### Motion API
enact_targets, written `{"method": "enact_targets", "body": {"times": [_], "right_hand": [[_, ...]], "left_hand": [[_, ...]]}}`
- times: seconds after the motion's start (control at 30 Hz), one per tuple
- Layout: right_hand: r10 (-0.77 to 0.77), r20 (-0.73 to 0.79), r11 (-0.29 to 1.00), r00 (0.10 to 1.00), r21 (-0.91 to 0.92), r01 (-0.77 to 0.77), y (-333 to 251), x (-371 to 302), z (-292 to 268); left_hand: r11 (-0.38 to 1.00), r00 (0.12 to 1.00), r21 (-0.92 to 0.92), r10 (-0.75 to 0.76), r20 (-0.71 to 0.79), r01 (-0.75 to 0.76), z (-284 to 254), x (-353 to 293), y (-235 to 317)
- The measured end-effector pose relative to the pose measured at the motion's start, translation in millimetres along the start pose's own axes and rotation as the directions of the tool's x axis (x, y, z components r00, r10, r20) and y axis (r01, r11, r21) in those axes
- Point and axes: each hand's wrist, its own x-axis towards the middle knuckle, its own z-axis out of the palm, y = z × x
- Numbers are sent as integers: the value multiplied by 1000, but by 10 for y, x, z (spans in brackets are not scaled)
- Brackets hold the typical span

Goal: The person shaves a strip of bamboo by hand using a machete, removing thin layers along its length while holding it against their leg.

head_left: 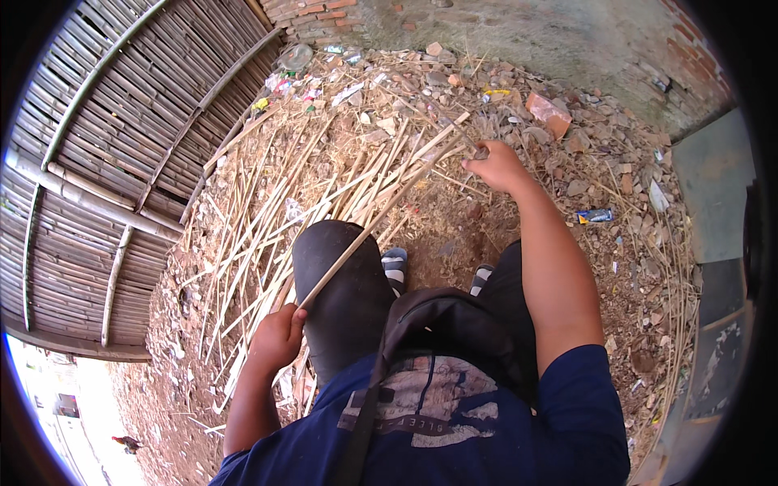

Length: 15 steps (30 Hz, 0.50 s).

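My left hand [277, 338] is closed round the near end of a long, thin bamboo strip [363, 237]. The strip slants up and away to the right, passing over my dark-trousered left knee. Near its far end, my right hand [496, 168] is closed on a thin, dark tool [459, 127] that looks like a knife. Most of its grip is hidden by the fingers, and whether the blade touches the strip is hard to make out. Under and beyond the held strip lies a loose pile of pale bamboo strips [279, 211], mostly pointing away from me.
A slatted bamboo wall [105, 162] stands to the left, a brick and plaster wall [519, 36] at the back. Rubble, shavings and litter cover the ground, with a broken brick [549, 114] and a blue wrapper [595, 215] on the right. Grey panels [713, 190] line the right edge.
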Motion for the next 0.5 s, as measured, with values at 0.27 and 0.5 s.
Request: {"method": "enact_targets", "body": {"times": [0.27,0.5], "right_hand": [[18,-169,992,986,125,3,-13,-50,-360],[-137,-146,983,980,105,153,-253,-201,-210]], "left_hand": [[947,992,321,18,-122,22,-492,190,-47],[1000,998,-4,-25,-65,25,-432,227,161]]}}
